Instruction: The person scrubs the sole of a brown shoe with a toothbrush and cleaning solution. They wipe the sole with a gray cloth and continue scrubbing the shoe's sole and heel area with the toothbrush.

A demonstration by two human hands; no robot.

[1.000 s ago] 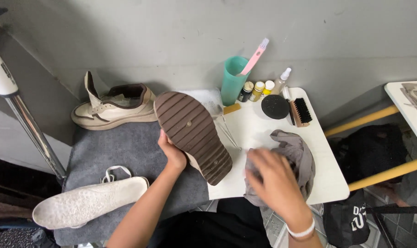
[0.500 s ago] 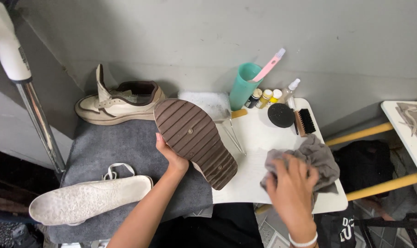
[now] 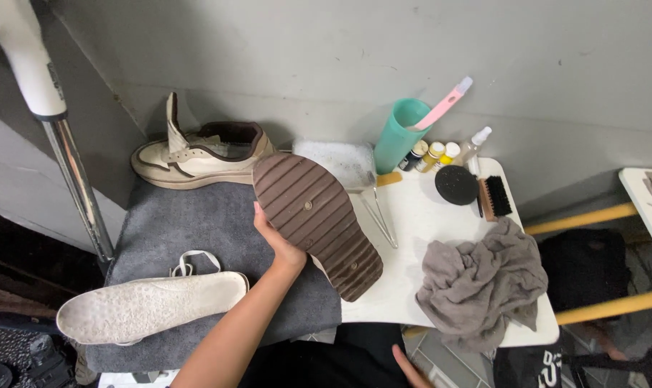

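The left hand [image 3: 279, 244] is clenched on a shoe [image 3: 317, 224], holding it up with its brown ridged sole facing the camera, above the seam where the grey mat [image 3: 196, 230] meets the white table [image 3: 419, 237]. Only the fingertips of the right hand [image 3: 410, 368] show at the bottom edge, released and grasping nothing. The crumpled grey cloth [image 3: 484, 287] lies on the table just right of the shoe. By the look of it the sole is being cleaned, between wipes. The next wipe would call for the right hand to take up the cloth while the left keeps the sole tilted and steady
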